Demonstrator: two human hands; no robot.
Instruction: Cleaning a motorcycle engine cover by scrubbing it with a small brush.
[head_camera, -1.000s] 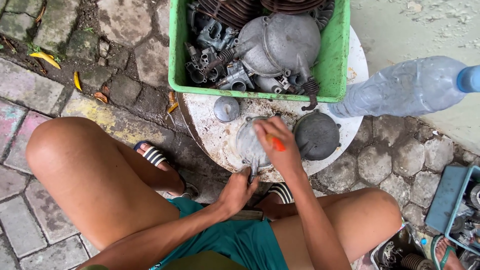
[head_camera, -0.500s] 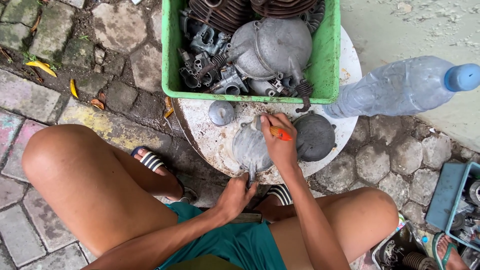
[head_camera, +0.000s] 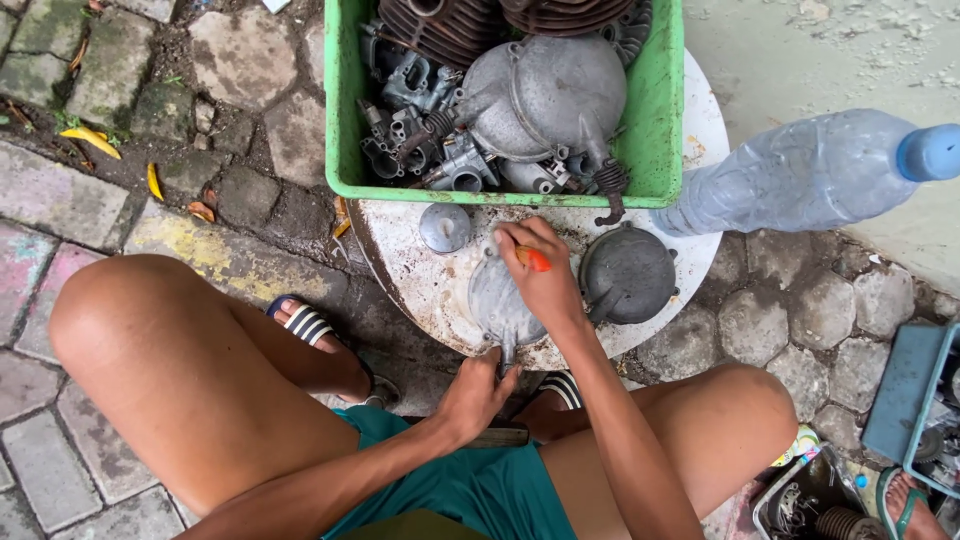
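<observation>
The right hand (head_camera: 545, 285) pinches an orange tool (head_camera: 537, 260) on the grey metal cover (head_camera: 497, 300); the left hand (head_camera: 475, 395) grips that cover's lower tab at the round table's (head_camera: 420, 290) near edge.

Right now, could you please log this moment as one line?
left hand: grips cover's near edge | right hand: orange tool on grey cover | round table | behind: green crate of parts

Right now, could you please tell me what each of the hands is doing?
Left hand: gripping the lower edge of the grey metal cover.
Right hand: closed on an orange-handled tool.
</observation>
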